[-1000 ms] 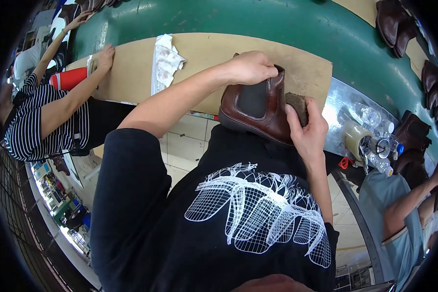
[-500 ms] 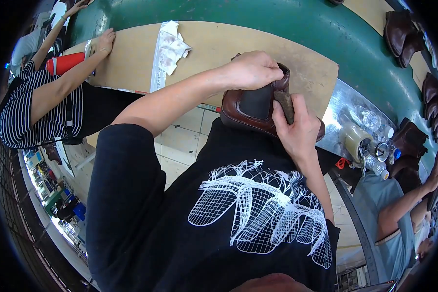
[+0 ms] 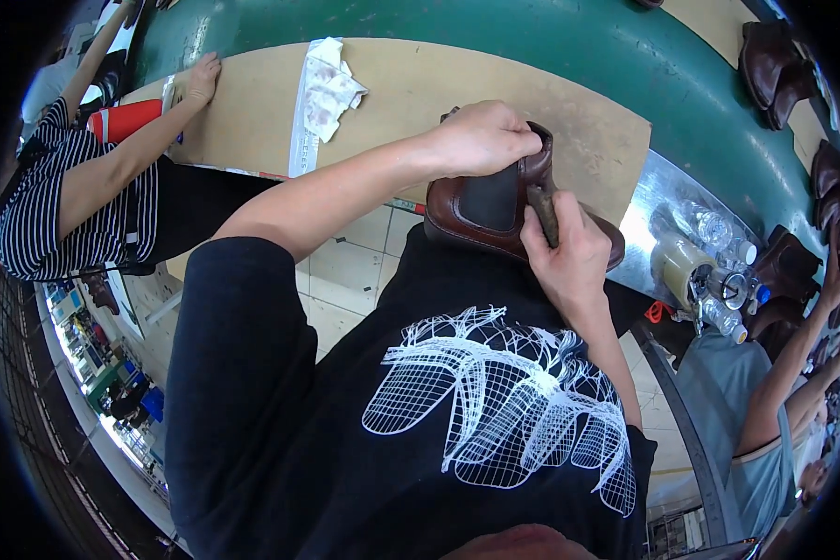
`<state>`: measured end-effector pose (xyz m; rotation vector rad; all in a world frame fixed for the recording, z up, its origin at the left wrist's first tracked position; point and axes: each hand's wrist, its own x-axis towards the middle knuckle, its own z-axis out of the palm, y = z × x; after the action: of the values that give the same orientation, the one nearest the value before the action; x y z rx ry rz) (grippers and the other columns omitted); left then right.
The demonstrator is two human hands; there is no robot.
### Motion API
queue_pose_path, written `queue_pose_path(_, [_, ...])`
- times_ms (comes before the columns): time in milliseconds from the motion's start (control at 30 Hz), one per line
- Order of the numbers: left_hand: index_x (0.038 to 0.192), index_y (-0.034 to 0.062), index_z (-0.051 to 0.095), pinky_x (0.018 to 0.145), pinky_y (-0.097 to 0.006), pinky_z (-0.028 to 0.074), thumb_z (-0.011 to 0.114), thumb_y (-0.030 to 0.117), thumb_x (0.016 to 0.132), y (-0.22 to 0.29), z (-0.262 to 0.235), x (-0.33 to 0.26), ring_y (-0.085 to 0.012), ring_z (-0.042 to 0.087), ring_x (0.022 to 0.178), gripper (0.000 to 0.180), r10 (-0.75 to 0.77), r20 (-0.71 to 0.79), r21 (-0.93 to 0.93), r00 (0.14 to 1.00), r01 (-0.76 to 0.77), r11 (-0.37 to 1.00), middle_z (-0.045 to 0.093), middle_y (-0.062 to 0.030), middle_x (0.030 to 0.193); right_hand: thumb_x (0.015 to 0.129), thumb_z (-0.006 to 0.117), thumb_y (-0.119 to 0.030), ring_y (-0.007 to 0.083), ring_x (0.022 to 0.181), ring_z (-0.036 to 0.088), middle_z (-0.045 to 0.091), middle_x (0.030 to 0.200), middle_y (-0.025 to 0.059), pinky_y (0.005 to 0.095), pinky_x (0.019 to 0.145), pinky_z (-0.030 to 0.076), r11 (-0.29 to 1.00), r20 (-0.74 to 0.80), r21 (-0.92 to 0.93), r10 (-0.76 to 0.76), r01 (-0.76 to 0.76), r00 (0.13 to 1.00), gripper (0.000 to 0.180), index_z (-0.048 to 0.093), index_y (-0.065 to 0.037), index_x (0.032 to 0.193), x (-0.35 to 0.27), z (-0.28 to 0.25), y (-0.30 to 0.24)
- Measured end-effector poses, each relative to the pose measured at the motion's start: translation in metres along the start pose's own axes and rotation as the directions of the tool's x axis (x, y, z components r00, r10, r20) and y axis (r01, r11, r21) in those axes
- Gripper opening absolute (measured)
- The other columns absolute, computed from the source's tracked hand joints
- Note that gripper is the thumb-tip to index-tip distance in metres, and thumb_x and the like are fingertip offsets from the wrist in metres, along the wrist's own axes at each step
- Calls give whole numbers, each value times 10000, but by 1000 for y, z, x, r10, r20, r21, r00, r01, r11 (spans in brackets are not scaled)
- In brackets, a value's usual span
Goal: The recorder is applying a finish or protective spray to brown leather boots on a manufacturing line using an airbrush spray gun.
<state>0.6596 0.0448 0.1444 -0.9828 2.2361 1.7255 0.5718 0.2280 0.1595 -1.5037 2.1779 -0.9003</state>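
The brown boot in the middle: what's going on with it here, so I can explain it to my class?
A person's left hand grips the brown boot by its top edge, while the right hand holds a small brown block at the boot's front. The boot is upright at the near edge of a tan board. A stained white cloth lies to the left; clear bottles are to the right.
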Motion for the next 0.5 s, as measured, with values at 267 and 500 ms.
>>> queue_pose_path(267, [746,-6,629,551,-291,390,534,209,875,9,-1,-7,-69,434,590,268,-43,36,16,998,42,999,476,21,594,803,705,-104,360,641,614,605,738,160,425,569,485,996,-113,83,33,-24,993,203,528,-36,876,2,-1,-6])
queue_pose_path(500, [776,-7,648,562,-299,400,532,212,875,1,0,-6,-74,440,595,267,-46,-3,-42,999,46,998,484,8,598,800,713,-117,361,642,622,618,749,162,426,570,490,1000,58,-18,-19,20,998,211,534,-41,883,-13,2,1])
